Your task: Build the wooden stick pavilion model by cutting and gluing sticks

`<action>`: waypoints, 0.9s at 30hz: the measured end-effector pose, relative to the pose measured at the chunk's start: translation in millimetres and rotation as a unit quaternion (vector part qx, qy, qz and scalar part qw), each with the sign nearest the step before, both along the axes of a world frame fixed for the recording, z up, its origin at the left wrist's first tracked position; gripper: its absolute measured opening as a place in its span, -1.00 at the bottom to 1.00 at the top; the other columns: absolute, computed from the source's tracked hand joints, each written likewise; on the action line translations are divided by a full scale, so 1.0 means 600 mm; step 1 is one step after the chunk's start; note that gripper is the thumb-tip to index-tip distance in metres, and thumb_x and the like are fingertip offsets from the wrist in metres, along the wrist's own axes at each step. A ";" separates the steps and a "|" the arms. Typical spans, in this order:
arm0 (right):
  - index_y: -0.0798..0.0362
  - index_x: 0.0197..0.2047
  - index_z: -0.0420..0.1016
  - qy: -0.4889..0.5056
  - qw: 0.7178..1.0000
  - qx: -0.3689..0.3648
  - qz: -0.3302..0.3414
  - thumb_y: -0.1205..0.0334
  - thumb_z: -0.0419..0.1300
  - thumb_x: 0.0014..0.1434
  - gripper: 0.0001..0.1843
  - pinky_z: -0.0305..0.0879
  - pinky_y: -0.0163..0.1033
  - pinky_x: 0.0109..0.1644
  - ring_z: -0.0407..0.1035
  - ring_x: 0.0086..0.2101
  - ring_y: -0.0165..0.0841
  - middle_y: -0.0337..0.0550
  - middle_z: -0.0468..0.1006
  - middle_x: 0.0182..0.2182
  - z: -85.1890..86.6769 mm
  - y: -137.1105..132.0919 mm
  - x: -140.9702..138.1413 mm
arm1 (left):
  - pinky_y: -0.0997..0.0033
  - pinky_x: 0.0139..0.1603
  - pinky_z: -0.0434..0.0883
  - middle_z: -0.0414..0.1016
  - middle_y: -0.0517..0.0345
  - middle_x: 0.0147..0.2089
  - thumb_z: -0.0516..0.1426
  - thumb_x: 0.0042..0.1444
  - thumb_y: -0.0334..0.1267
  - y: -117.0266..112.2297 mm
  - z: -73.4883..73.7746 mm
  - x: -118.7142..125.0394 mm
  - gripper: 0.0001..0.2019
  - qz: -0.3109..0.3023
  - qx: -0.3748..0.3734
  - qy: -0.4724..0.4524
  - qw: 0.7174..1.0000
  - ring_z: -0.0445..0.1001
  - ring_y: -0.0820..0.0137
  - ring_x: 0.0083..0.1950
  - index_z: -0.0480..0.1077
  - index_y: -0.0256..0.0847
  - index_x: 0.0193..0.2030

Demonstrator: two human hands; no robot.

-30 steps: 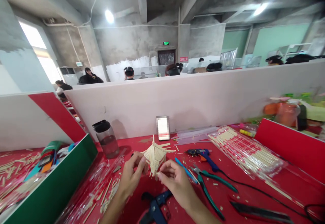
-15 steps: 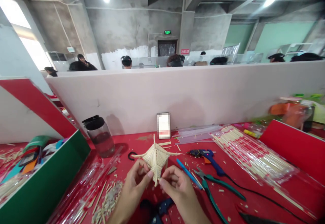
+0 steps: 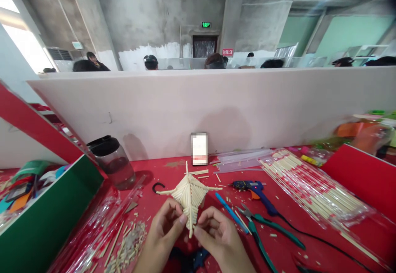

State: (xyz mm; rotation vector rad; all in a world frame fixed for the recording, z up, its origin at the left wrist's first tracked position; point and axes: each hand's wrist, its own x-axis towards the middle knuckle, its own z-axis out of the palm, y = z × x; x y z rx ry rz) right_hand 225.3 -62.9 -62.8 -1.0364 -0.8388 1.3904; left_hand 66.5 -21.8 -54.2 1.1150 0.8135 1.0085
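A small pointed roof-shaped model made of pale wooden sticks is between my hands, with a long stick jutting out at each corner. My left hand pinches its near-left edge between thumb and bent fingers. On the other side, my right hand has thumb and fingertips closed at the near corner, by the end of the ridge stick. Whether a small loose piece sits in the right fingertips is hidden. A dark blue tool lies below my wrists, partly covered.
To the right lie a blue pen-like stick, green-handled pliers, a blue glue gun with its cord and bagged wooden sticks. Stick scraps, a water bottle and a green-sided box are left. A phone leans against the partition.
The camera view has dipped slightly, raising the background's lower part less than its top. Both hands keep their pinch at the model's near corner, with only slight finger movement.
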 end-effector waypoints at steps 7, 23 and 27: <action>0.04 -0.32 0.47 0.000 1.000 -0.006 0.007 -0.13 0.52 -0.04 -0.52 0.24 -0.29 -0.33 0.36 -0.47 -0.38 -0.28 0.49 -0.50 0.010 0.001 0.006 | 0.48 -0.45 0.43 0.44 0.29 -0.42 0.37 0.11 0.08 -0.005 0.000 -0.001 -0.60 -0.011 -0.039 0.002 0.999 0.44 0.45 -0.49 0.31 -0.13 -0.30; 0.06 -0.32 0.47 0.023 0.999 -0.009 0.022 -0.12 0.54 -0.03 -0.50 0.22 -0.32 -0.31 0.32 -0.44 -0.42 -0.29 0.47 -0.46 0.003 -0.002 0.008 | 0.49 -0.42 0.43 0.44 0.29 -0.42 0.36 0.17 0.02 -0.015 0.020 0.004 -0.62 0.003 -0.041 0.002 0.999 0.44 0.46 -0.47 0.32 -0.18 -0.29; 0.05 -0.31 0.47 0.018 0.999 -0.009 0.030 -0.15 0.53 -0.02 -0.50 0.23 -0.31 -0.31 0.36 -0.43 -0.40 -0.29 0.48 -0.46 -0.001 -0.002 0.007 | 0.50 -0.41 0.42 0.44 0.29 -0.41 0.34 0.19 0.00 -0.014 0.016 0.004 -0.64 0.001 -0.037 -0.002 0.999 0.43 0.47 -0.47 0.32 -0.18 -0.28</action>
